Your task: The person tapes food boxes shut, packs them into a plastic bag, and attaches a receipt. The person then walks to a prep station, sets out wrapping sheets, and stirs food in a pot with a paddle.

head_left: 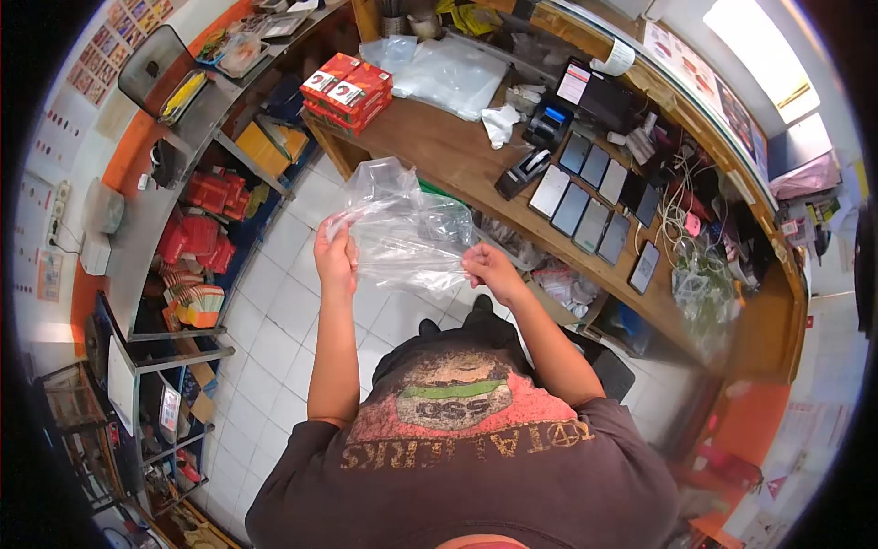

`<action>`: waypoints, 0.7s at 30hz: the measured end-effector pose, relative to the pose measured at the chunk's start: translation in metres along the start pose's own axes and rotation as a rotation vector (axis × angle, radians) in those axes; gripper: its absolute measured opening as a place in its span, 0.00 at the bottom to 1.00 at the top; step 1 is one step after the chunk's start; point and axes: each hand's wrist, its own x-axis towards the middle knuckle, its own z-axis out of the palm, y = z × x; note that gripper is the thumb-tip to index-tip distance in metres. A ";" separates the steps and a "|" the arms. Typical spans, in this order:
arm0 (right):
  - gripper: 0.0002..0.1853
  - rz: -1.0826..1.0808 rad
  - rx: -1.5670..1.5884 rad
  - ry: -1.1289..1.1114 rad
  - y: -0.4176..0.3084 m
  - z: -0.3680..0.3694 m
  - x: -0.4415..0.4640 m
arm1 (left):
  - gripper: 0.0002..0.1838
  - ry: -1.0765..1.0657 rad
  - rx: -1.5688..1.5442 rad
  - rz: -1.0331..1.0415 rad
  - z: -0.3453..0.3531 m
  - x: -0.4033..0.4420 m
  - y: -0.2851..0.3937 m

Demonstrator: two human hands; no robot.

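Note:
A clear plastic bag (412, 242) is stretched between my two hands, held up above the tiled floor in front of the wooden counter. My left hand (337, 256) pinches its left edge, fingers closed on the film. At the lower right corner, the fingertips of my right hand (487, 271) grip the same bag. The film is wrinkled and see-through, with its upper part bunched. Beyond it, a flat stack of clear plastic bags (448, 77) lies on the counter, beside red-and-white boxes (347, 90).
On the counter (430, 137), several phones (572, 206) lie in rows near a black card terminal (523, 174), a receipt printer (549, 123) and a screen (594, 91). Tangled white cables (681, 197) sit farther right. Shelves with red packages (197, 238) stand on the left.

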 end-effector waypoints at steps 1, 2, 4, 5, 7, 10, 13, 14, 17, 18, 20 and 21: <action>0.09 0.005 -0.024 0.009 0.000 -0.004 -0.001 | 0.09 -0.035 0.018 0.005 -0.002 0.001 -0.005; 0.10 0.023 -0.030 0.029 0.001 -0.008 -0.002 | 0.09 -0.072 0.035 0.013 0.000 0.001 -0.006; 0.11 0.009 -0.036 0.009 0.002 -0.017 -0.008 | 0.10 -0.047 0.059 0.004 0.005 -0.002 -0.010; 0.12 -0.008 -0.042 -0.015 -0.002 -0.022 -0.011 | 0.12 -0.023 0.083 0.000 0.009 -0.003 -0.011; 0.14 -0.055 -0.058 -0.016 -0.012 -0.035 -0.018 | 0.14 -0.106 0.124 0.022 0.007 -0.007 -0.015; 0.21 -0.073 0.014 0.059 -0.034 -0.047 -0.020 | 0.19 -0.322 0.308 0.252 0.012 -0.019 -0.019; 0.32 0.011 0.102 0.109 -0.060 -0.044 -0.002 | 0.22 -0.748 0.638 0.530 0.040 -0.051 0.003; 0.32 0.115 0.147 0.004 -0.067 -0.035 0.008 | 0.22 -0.889 0.728 0.537 0.047 -0.060 0.009; 0.30 0.204 0.060 -0.408 -0.058 -0.013 0.046 | 0.23 -1.135 0.941 0.569 0.053 -0.081 0.021; 0.23 0.235 -0.260 -0.369 -0.052 -0.002 0.057 | 0.23 -1.238 1.064 0.598 0.052 -0.084 0.024; 0.17 0.263 -0.578 -0.337 -0.033 0.006 0.076 | 0.22 -1.210 1.179 0.552 0.040 -0.085 0.028; 0.12 0.168 -0.629 -0.142 -0.018 0.001 0.088 | 0.22 -1.185 1.283 0.507 0.032 -0.084 0.030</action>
